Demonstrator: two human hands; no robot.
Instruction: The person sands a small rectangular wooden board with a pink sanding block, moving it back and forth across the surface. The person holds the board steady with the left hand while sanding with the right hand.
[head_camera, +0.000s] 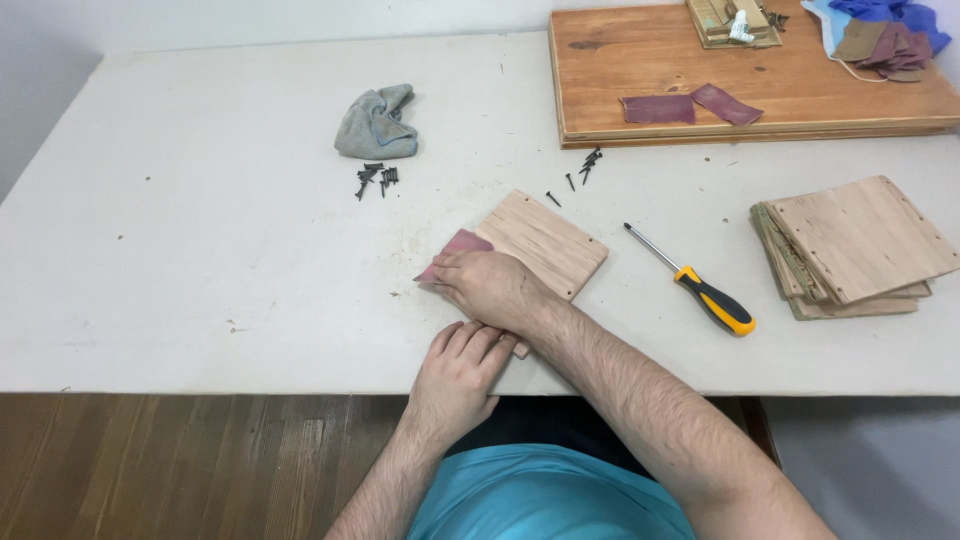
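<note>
Close to the desk (200, 250) edge: right hand (495, 288), grip pressed flat on reddish sandpaper (455, 250) over a small wooden panel (545, 243). Left hand (457, 368), fingers together, bracing the panel's near edge. Risk: panel skidding toward loose screws (376, 178), given light bracing.

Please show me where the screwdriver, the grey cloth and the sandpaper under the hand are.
screwdriver (714, 303), head view, on its yellow-black handle.
grey cloth (376, 123), head view, its middle.
sandpaper (460, 245), head view, corner beyond the fingers.
</note>
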